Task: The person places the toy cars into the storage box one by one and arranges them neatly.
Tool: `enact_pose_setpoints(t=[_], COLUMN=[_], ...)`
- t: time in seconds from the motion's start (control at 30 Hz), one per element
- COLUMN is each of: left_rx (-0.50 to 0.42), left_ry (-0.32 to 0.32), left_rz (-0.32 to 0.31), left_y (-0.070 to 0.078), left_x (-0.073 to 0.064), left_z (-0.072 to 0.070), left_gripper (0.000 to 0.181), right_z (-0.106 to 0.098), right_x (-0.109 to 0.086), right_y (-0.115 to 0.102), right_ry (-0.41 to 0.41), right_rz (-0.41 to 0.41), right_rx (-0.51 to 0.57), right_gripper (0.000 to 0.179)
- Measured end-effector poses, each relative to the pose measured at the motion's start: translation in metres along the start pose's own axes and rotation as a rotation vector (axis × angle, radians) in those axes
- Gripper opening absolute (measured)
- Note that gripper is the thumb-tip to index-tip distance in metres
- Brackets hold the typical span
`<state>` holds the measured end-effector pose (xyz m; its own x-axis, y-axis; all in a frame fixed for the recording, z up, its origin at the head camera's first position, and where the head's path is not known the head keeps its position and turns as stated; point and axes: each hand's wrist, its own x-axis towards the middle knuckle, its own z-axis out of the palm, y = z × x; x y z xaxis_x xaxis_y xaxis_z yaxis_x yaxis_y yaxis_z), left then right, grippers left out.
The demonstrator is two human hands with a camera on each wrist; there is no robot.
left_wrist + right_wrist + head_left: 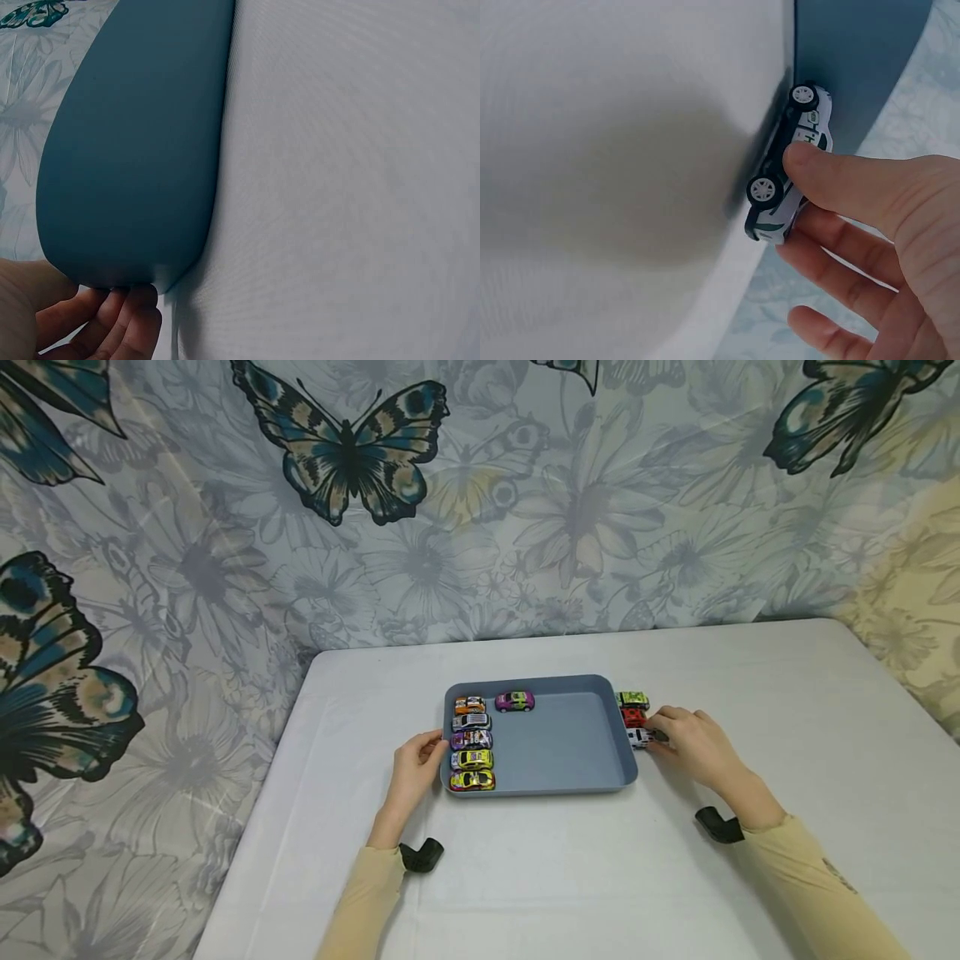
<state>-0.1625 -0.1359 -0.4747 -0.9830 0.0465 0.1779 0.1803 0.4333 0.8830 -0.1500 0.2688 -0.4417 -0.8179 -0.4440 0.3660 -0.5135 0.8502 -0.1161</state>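
Observation:
A blue-grey rectangular tray lies on the table. My left hand holds it by the left rim; in the left wrist view the thumb and curled fingers meet at its end wall. My right hand is just beyond the tray's right side, pinching a white toy car with dark markings between thumb and fingers. This car sits close against the tray's outer wall, beside a red toy car and a green toy car.
Several toy cars stand in a column along the tray's left inside, including an orange one and a yellow one. A purple-and-green toy car stands to their right at the back. Butterfly-patterned fabric hangs behind the white table.

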Motion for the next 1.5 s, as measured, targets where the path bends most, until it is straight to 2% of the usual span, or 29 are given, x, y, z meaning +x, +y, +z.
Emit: enact_pose_setpoints(t=[0.27, 0.47, 0.9, 1.17, 1.5], left_rx=[-0.003, -0.006, -0.010, -0.011, 0.001], left_ry=[0.002, 0.002, 0.000, 0.002, -0.005], left_rz=[-0.004, 0.001, 0.006, 0.009, 0.006], left_y=[-0.001, -0.001, 0.000, -0.001, -0.001], left_x=[0.000, 0.000, 0.000, 0.000, 0.001], left_z=[-0.001, -0.001, -0.002, -0.002, -0.001], left_gripper=[0.027, 0.027, 0.028, 0.027, 0.028], right_z=[-0.013, -0.023, -0.038, -0.031, -0.018], right_x=[0.000, 0.004, 0.023, 0.045, 0.074], right_y=[0.000, 0.000, -0.007, -0.021, -0.048], right_ry=[0.024, 0.071, 0.086, 0.051, 0.008], right_rz=[0.037, 0.023, 0.014, -0.002, -0.065], right_rx=[-0.006, -0.023, -0.033, -0.021, 0.019], right_gripper=[0.026, 0.027, 0.026, 0.023, 0.023])
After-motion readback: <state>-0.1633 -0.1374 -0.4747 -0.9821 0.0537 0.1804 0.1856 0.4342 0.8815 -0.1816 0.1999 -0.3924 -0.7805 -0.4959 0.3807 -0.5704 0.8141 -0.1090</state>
